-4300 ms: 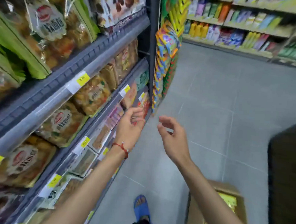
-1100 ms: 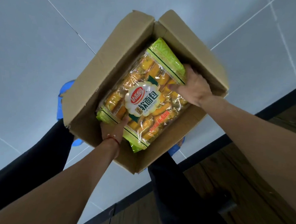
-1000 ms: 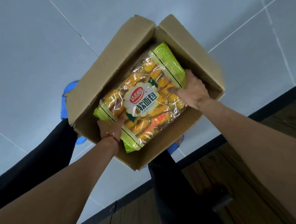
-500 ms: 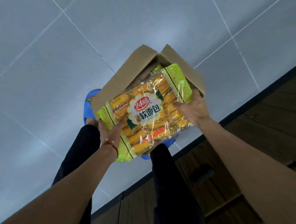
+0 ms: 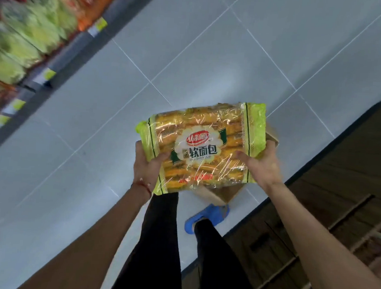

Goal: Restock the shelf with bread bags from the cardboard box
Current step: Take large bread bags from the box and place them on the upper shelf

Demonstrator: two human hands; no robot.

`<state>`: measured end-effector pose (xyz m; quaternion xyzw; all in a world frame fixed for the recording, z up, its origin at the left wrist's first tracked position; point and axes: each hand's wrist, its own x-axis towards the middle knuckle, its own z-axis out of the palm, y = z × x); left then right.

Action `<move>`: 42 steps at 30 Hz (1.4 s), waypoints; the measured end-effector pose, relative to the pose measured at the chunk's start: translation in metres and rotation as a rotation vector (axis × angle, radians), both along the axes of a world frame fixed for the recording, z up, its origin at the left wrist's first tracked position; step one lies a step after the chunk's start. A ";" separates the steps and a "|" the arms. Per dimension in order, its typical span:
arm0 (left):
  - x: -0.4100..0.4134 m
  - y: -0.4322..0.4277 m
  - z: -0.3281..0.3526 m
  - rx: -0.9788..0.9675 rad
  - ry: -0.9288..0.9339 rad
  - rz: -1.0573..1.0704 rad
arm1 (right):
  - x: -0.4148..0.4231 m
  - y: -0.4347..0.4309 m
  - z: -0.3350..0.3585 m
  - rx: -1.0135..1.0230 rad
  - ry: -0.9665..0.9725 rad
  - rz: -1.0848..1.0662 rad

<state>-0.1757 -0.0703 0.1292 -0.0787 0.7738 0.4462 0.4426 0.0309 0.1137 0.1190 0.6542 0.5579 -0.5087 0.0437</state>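
Note:
A clear bread bag (image 5: 204, 145) with green ends and a white label hangs in mid-air above the floor, held flat between both hands. My left hand (image 5: 147, 167) grips its left end, thumb on top. My right hand (image 5: 262, 165) grips its right end. The cardboard box (image 5: 222, 194) sits on the floor below the bag and is mostly hidden by it; only a flap and a corner show. The shelf (image 5: 56, 53) with green and orange bags runs along the upper left, blurred.
Grey floor tiles (image 5: 190, 55) fill the middle. A dark wooden unit (image 5: 338, 198) stands along the right side. My legs in black trousers and a blue sandal (image 5: 207, 217) are beneath the bag, next to the box.
Both hands have lifted the bread bag out of the box and higher. The view has swung up and left, bringing the shelf into sight.

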 end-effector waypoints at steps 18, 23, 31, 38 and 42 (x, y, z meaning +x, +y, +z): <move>-0.035 -0.114 0.221 0.190 0.495 -0.032 | -0.060 -0.086 0.217 0.262 0.479 0.158; -0.095 -0.116 0.279 0.145 0.639 0.022 | -0.131 -0.084 0.264 0.343 0.583 0.194; -0.239 -0.104 0.354 0.173 0.764 0.088 | -0.295 -0.065 0.333 0.418 0.712 0.217; -0.357 -0.082 0.415 0.216 0.858 0.136 | -0.420 -0.039 0.389 0.517 0.809 0.243; -0.407 -0.058 0.443 0.238 0.902 0.199 | -0.481 -0.012 0.416 0.558 0.872 0.285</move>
